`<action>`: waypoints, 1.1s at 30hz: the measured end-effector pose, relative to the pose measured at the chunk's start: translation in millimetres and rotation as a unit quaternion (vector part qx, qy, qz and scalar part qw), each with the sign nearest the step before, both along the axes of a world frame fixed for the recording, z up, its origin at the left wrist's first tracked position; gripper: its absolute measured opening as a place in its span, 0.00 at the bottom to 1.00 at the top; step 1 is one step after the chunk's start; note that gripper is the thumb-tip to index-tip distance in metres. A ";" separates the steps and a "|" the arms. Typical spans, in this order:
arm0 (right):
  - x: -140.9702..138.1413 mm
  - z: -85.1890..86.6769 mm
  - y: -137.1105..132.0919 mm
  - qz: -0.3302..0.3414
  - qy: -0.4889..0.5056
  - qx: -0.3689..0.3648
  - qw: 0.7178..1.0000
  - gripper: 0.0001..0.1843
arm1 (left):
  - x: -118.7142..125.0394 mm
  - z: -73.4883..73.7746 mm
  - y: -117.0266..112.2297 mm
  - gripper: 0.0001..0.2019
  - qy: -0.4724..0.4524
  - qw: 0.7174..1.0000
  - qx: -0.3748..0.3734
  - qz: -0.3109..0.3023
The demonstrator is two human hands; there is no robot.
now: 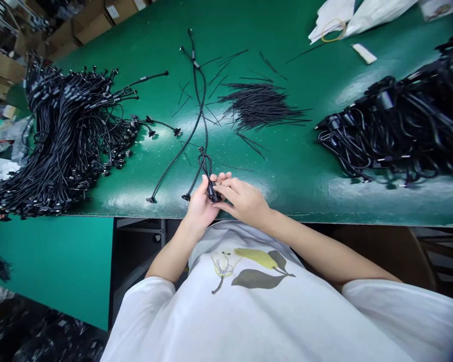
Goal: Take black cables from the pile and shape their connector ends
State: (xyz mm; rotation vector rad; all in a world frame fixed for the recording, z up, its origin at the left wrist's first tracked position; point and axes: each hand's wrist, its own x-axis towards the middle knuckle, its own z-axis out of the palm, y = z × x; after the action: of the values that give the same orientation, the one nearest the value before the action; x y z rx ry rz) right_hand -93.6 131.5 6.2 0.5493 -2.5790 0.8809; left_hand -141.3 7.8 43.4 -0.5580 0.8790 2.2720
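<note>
Over the table's front edge, my left hand (202, 203) is closed around a folded black cable (205, 163), whose loops stick up past the fingers. From the other side my right hand (243, 198) pinches the same bundle near its lower end. Fingers cover part of the cable there. Two more black cables (200, 108) lie crossed on the green table just beyond, with small connectors at their ends. A loose pile of thin black ties (254, 105) is spread to the right of them.
A large heap of straight black cables (68, 130) covers the table's left side. Coiled black cables (403, 120) are piled at the right. White plastic bags (377, 17) and a small white piece (364, 53) lie at the back right. Cardboard boxes (92, 22) stand beyond the far left edge.
</note>
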 end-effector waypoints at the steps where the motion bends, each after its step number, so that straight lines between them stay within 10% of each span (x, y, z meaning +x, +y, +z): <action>1: 0.9 -1.3 -0.9 -0.004 0.009 0.019 1.000 0.17 | 0.9 -1.0 0.2 0.14 -0.001 1.000 0.005 -0.004; 15: 1.9 4.4 21.6 0.069 -0.030 -0.026 0.997 0.15 | 3.7 0.5 -10.8 0.13 0.056 0.998 -0.026 0.026; 20: -33.5 1.3 84.2 -0.257 -0.185 0.026 0.948 0.10 | -2.3 -0.9 -25.9 0.14 0.087 0.995 -0.040 -0.032; 25: -56.4 -10.4 101.8 -0.278 -0.257 0.136 0.916 0.07 | 9.6 -6.4 -24.7 0.18 0.105 0.985 -0.093 -0.097; 29: -38.7 -1.5 96.4 -0.276 -0.220 0.024 0.935 0.05 | 17.4 -6.0 -22.4 0.17 0.143 0.976 -0.116 -0.114; 33: -13.3 8.6 67.2 -0.086 -0.308 -0.234 0.918 0.10 | 18.4 -2.8 -15.0 0.21 0.165 0.968 -0.089 -0.169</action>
State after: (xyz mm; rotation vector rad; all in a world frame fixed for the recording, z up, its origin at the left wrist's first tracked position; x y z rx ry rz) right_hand -106.9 198.7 14.8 -0.1216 -2.7047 1.7586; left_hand -122.8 -7.2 40.6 -0.0888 1.2466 2.0114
